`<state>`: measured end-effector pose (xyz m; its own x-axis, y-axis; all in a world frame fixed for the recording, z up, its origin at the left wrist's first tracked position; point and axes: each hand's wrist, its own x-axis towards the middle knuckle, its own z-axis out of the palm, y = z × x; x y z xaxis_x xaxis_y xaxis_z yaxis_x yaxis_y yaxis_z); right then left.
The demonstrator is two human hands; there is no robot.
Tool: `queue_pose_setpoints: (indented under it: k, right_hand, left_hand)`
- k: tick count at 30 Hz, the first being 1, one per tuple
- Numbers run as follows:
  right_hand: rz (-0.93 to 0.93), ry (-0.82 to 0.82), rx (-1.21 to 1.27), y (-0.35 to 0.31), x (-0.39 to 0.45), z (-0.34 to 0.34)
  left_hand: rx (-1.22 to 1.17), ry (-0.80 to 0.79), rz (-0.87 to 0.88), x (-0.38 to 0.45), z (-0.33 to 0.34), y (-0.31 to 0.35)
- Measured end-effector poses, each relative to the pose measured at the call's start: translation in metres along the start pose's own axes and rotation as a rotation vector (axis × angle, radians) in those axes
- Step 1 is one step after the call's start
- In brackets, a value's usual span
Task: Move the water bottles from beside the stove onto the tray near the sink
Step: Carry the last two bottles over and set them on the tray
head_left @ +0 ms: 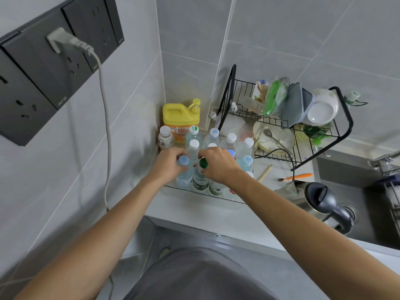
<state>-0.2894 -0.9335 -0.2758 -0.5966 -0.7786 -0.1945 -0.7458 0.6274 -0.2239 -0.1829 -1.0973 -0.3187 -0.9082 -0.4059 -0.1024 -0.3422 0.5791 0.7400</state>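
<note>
A grey-tiled kitchen corner holds a pale desk (194, 215) with a sink (350, 176) set into it at the right. Both hands reach over a clear tray (216, 197) in the corner. The left hand (167, 162) curls its fingers round the neck of a blue-capped bottle (184, 169) standing at the tray's front left. The right hand (218, 164) pinches the top of a green-capped bottle (202, 169) just beside it, thumb and fingers closed on the cap. Around them the other water bottles (216, 139) stand upright and packed close together on the tray, most with white or pale blue caps. Behind the tray, against the wall, stands a yellow detergent jug (180, 118) with a pump top. To the right sits a black wire dish rack (287, 124) carrying bowls, a plate with a spoon and grey lids. Chopsticks (265, 173) and an orange-handled brush (296, 176) lie on the desk before the rack, and a steel kettle (320, 200) stands near the sink. On the left wall, dark sockets (54, 61) hold a white plug whose cable hangs down.
</note>
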Motion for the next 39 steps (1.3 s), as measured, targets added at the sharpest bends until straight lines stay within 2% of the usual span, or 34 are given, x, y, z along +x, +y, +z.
queue_pose_setpoints:
  k: [7, 13, 17, 30, 39]
  right_hand:
    - [-0.053, 0.007, -0.049, 0.007, -0.012, -0.003]
    - [-0.112, 0.024, -0.021, 0.011, -0.019, 0.004]
    - [-0.124, 0.039, 0.024, 0.015, -0.021, 0.005]
    - [-0.148, 0.047, 0.051, 0.024, -0.021, 0.006]
    - [-0.177, 0.031, 0.060, 0.028, -0.021, 0.007]
  left_hand:
    - [0.112, -0.029, 0.092, 0.000, 0.003, 0.010]
    - [0.100, 0.004, 0.153, -0.005, 0.006, 0.006]
    - [0.067, 0.006, 0.160, -0.009, 0.007, -0.003]
    - [0.179, -0.065, 0.130, -0.013, 0.013, 0.003]
    - [0.160, -0.045, 0.100, -0.010, 0.015, -0.001]
